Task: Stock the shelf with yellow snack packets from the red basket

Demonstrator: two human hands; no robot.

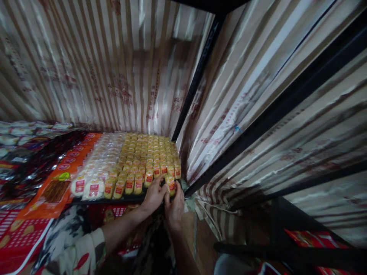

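Observation:
Small yellow wrapped snack packs (143, 152) with red and white labels stand in rows on a dark shelf. At the front right end of the rows, one yellow snack pack (171, 186) sits between my two hands. My right hand (174, 208) is closed around its lower right side, with fingertips at its edge. From the left, my left hand (154, 195) reaches to the same pack, its thumb and fingers bent against it. The hands partly hide the pack's lower part and the shelf edge.
White wrapped packs (94, 187) and an orange snack bag (54, 191) lie left of the yellow rows. A red basket (25, 236) stands lower left. Black shelf posts (197, 80) and striped sheeting (129, 68) border the back and right. Red packages (315, 238) lie lower right.

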